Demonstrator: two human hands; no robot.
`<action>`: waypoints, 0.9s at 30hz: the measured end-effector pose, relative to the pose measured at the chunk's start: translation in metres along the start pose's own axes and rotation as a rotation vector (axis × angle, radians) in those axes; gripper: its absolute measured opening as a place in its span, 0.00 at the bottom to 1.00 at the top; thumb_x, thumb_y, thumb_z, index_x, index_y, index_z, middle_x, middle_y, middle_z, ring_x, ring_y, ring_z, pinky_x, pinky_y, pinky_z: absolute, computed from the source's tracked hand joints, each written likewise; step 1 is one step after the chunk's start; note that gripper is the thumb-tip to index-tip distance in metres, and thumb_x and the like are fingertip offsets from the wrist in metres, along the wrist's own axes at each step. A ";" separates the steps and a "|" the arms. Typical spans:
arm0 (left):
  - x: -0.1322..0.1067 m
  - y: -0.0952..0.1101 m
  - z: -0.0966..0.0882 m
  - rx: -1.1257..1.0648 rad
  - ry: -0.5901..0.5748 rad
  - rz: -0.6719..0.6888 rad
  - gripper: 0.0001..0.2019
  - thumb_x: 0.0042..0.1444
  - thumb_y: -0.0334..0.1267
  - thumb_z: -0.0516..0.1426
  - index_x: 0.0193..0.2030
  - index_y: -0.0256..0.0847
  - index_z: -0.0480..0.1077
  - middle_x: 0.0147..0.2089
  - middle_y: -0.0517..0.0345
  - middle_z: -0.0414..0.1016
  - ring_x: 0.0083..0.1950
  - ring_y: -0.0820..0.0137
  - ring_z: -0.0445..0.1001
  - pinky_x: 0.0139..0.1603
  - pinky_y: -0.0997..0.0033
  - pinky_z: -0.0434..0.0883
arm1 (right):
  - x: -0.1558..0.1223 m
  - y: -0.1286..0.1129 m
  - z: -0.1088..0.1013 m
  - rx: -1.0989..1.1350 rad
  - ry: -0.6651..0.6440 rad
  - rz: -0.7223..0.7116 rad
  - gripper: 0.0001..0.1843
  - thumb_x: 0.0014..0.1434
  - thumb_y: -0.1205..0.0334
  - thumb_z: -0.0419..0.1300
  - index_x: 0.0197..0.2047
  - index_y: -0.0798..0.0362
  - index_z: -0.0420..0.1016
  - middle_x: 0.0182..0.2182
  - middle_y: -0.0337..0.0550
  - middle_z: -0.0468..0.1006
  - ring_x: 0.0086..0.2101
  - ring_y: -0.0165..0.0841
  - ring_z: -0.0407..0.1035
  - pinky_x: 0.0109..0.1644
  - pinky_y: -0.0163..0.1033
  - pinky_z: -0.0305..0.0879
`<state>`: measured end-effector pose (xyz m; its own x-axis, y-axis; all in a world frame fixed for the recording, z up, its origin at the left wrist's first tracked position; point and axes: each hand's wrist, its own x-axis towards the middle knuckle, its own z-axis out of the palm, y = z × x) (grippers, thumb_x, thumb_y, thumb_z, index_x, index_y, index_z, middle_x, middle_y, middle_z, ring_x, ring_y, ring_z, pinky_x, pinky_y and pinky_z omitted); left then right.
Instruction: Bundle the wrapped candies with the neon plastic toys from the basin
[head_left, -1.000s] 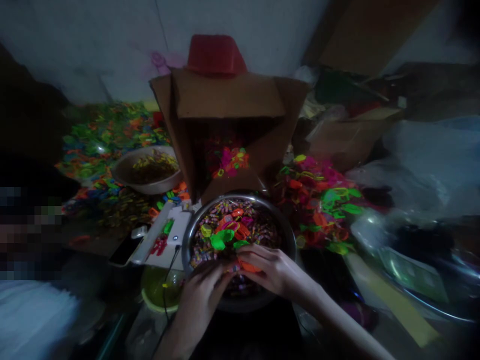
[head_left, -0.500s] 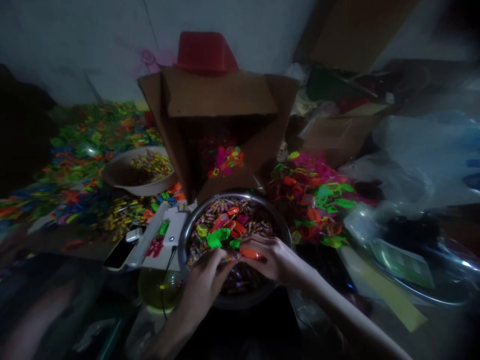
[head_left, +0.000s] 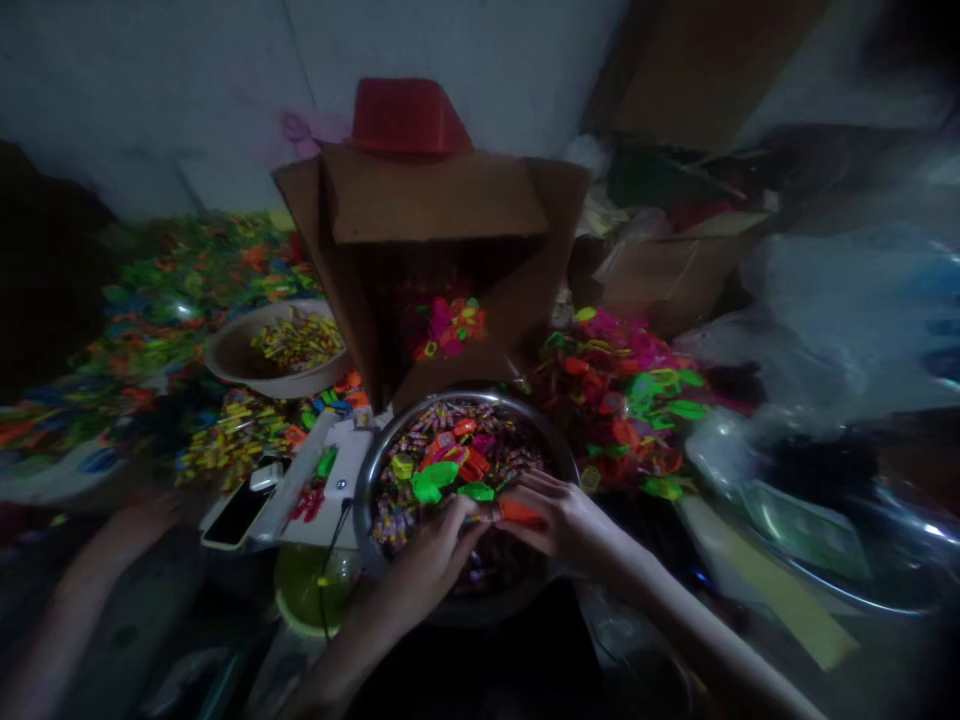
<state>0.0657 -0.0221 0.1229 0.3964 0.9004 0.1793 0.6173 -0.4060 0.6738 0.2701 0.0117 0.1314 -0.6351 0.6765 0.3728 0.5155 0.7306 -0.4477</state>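
Both my hands meet over a round metal bowl (head_left: 367,478) full of small wrapped sweets and bright plastic pieces. My right hand (head_left: 566,520) is closed on an orange plastic piece (head_left: 519,512). My left hand (head_left: 431,560) pinches at the end of that same orange piece, fingers pressed together. Green, orange and yellow plastic pieces (head_left: 439,478) lie on the sweets just beyond my fingers.
An open cardboard box (head_left: 435,250) lies on its side behind the bowl, a red tub (head_left: 406,115) on top. A pale bowl (head_left: 247,355) sits left, a heap of bright plastic pieces (head_left: 630,400) right. A phone (head_left: 238,512) and a white device (head_left: 337,470) lie left. Another person's arm (head_left: 90,580) shows at far left.
My hands have stayed together over the bowl, shifting slightly up and right. The view swung a little; another person's arm has come into sight at lower left.
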 end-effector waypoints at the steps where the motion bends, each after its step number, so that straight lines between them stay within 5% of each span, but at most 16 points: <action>1: 0.000 0.001 0.000 0.005 0.002 0.006 0.04 0.64 0.36 0.48 0.41 0.45 0.63 0.40 0.60 0.75 0.45 0.69 0.76 0.46 0.72 0.72 | -0.001 -0.001 0.000 -0.008 0.013 -0.017 0.06 0.62 0.60 0.57 0.39 0.54 0.72 0.31 0.42 0.74 0.34 0.33 0.68 0.37 0.36 0.66; 11: -0.001 0.000 0.001 -0.054 0.016 0.051 0.06 0.65 0.37 0.47 0.40 0.44 0.64 0.39 0.58 0.74 0.45 0.70 0.75 0.47 0.73 0.70 | -0.004 -0.008 0.001 -0.087 0.094 -0.100 0.06 0.62 0.66 0.54 0.34 0.54 0.72 0.29 0.43 0.74 0.33 0.33 0.67 0.35 0.35 0.64; 15: 0.001 -0.004 0.003 -0.079 0.003 -0.004 0.07 0.65 0.39 0.47 0.43 0.45 0.64 0.43 0.58 0.74 0.50 0.70 0.73 0.52 0.71 0.68 | -0.004 -0.006 0.003 -0.085 0.104 0.004 0.04 0.60 0.65 0.57 0.36 0.53 0.73 0.30 0.43 0.75 0.34 0.32 0.69 0.37 0.34 0.67; 18: 0.005 -0.019 0.004 -0.081 -0.110 -0.043 0.11 0.62 0.42 0.52 0.51 0.47 0.62 0.49 0.59 0.74 0.52 0.69 0.72 0.53 0.71 0.67 | -0.009 0.004 -0.001 -0.059 -0.167 0.101 0.09 0.57 0.71 0.57 0.40 0.51 0.75 0.36 0.39 0.78 0.36 0.29 0.72 0.40 0.32 0.70; 21: 0.007 -0.048 0.009 0.024 -0.252 -0.086 0.18 0.59 0.43 0.56 0.56 0.47 0.60 0.50 0.59 0.75 0.50 0.68 0.74 0.51 0.72 0.69 | -0.021 0.027 -0.019 -0.056 -0.440 0.087 0.15 0.53 0.74 0.56 0.33 0.46 0.79 0.31 0.31 0.80 0.31 0.27 0.73 0.33 0.30 0.72; 24: 0.005 -0.076 0.021 0.225 -0.356 -0.055 0.14 0.60 0.36 0.54 0.53 0.43 0.65 0.53 0.55 0.74 0.54 0.67 0.72 0.55 0.69 0.67 | -0.040 0.058 -0.053 0.270 -0.566 0.239 0.12 0.53 0.69 0.57 0.32 0.49 0.81 0.26 0.34 0.81 0.26 0.29 0.75 0.27 0.29 0.72; 25: 0.003 -0.083 0.026 0.260 -0.384 -0.032 0.13 0.60 0.34 0.54 0.52 0.43 0.67 0.53 0.55 0.74 0.55 0.67 0.71 0.56 0.69 0.66 | -0.045 0.069 -0.066 0.474 -0.532 0.377 0.11 0.55 0.65 0.56 0.34 0.51 0.81 0.28 0.39 0.81 0.29 0.33 0.76 0.29 0.33 0.73; 27: 0.001 -0.090 0.034 0.297 -0.436 0.017 0.12 0.58 0.30 0.55 0.49 0.42 0.69 0.52 0.55 0.74 0.55 0.67 0.71 0.56 0.70 0.66 | -0.054 0.090 -0.087 0.592 -0.094 0.622 0.14 0.54 0.56 0.59 0.40 0.52 0.80 0.33 0.45 0.81 0.33 0.37 0.77 0.34 0.38 0.75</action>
<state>0.0340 0.0104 0.0376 0.6148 0.7703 -0.1690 0.7493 -0.5037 0.4299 0.4013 0.0488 0.1419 -0.3958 0.9080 -0.1376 0.4176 0.0445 -0.9076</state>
